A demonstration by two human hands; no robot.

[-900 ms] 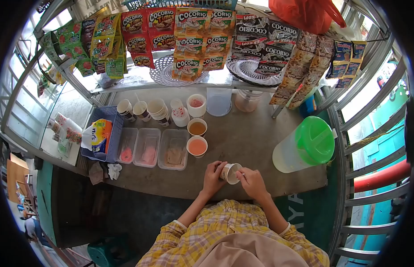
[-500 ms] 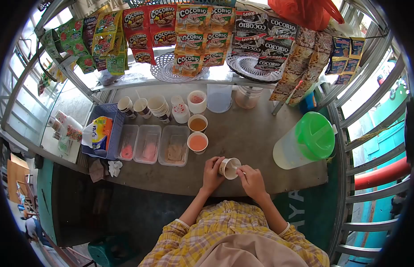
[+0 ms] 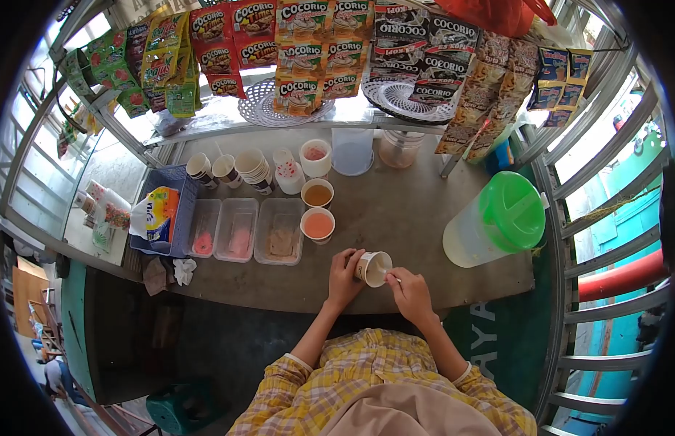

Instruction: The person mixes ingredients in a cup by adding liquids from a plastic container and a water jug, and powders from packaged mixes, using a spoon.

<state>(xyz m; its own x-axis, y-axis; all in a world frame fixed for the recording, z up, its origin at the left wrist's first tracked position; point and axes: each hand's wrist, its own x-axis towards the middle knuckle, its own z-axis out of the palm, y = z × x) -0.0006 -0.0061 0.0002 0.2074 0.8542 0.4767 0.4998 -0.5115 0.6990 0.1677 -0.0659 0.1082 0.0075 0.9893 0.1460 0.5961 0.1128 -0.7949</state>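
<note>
My left hand (image 3: 344, 279) is wrapped round a paper cup (image 3: 363, 268), tilted with its mouth toward the right. Pale contents show inside it. Between the fingers of my right hand (image 3: 411, 295) is the handle of a small pale spoon (image 3: 389, 276), whose far end reaches into the cup. Just beyond my left hand stand a cup of orange-pink drink (image 3: 319, 225) and a cup of amber drink (image 3: 318, 193). Clear tubs hold brown powder (image 3: 282, 245) and pink powder (image 3: 239, 240), to the left of these cups.
A big jug with a green lid (image 3: 510, 212) stands at the right. Stacked paper cups (image 3: 254, 171) line the back left, beside a blue basket (image 3: 159, 245). Sachet strips (image 3: 301, 58) hang across the far side. Metal bars (image 3: 606, 272) border the right.
The spoon has shifted toward the cup's near right rim, with my right hand moving slightly. My left hand keeps hold of the cup. The whole view has tilted a little.
</note>
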